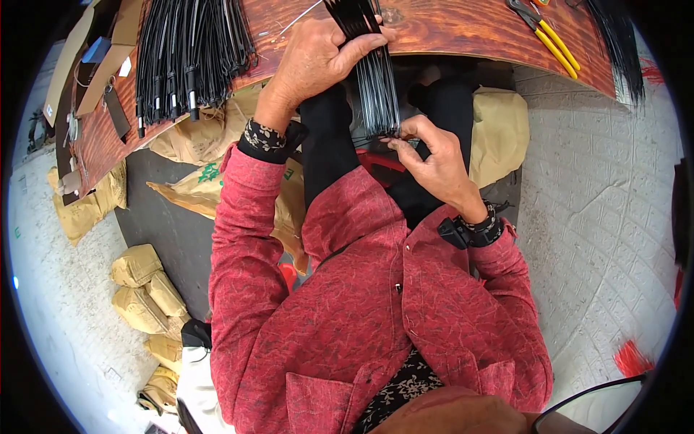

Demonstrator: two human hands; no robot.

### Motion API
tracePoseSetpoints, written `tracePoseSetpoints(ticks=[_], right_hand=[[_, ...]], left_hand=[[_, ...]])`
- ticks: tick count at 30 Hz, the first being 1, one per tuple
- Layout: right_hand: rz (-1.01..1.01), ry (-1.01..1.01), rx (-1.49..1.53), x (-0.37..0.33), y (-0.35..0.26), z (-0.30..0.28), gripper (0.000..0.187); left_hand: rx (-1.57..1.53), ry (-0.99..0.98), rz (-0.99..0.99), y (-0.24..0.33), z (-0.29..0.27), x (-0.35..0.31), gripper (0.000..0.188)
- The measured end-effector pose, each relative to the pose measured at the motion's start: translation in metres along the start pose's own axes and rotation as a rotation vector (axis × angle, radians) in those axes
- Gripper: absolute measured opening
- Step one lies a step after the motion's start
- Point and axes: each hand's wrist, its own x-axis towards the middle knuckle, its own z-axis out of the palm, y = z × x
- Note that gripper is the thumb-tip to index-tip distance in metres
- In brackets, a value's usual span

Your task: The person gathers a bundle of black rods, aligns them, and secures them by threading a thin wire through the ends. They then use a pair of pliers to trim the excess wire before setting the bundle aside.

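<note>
I've got my left hand clamped around the top of a bundle of thin black wires, right at the near edge of the wooden table, and the bundle hangs down off that edge toward my lap. My right hand is down at the bottom end, fingers pinched on the wire tips, so both hands are gripping the same bundle, one high and one low. Can't count the strands, they're packed too tight, way more than a dozen though. The table edge curves across the top of the view, and there's not much room between it and my knees, just the gap the bundle hangs in. Off to my left on the table sits one big pile of black rods with pale tips, spilling over the near edge, well apart from my hand. To the right, one pair of yellow-handled pliers lies on the wood, also well apart, and another dark bunch of strands hangs off the far right corner. Down on the floor to my left I count roughly five or six tan sacks stacked along the pale floor, plus crumpled brown paper bags under the table. My right side is open tiled floor.
</note>
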Motion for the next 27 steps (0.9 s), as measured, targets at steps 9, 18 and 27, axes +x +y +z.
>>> tracePoseSetpoints(ticks=[9, 18, 27], right_hand=[[0.219, -0.132, 0.662, 0.000, 0.019, 0.003, 0.014], [0.386, -0.155, 0.930, 0.003, 0.012, 0.004, 0.024], [0.233, -0.138, 0.896, -0.003, 0.030, 0.018, 0.021]], left_hand=[[-0.020, -0.081, -0.018, 0.003, -0.003, 0.003, 0.020], [-0.018, -0.069, 0.051, 0.000, -0.003, 0.006, 0.020], [-0.041, -0.136, 0.040, 0.005, -0.004, 0.007, 0.018]])
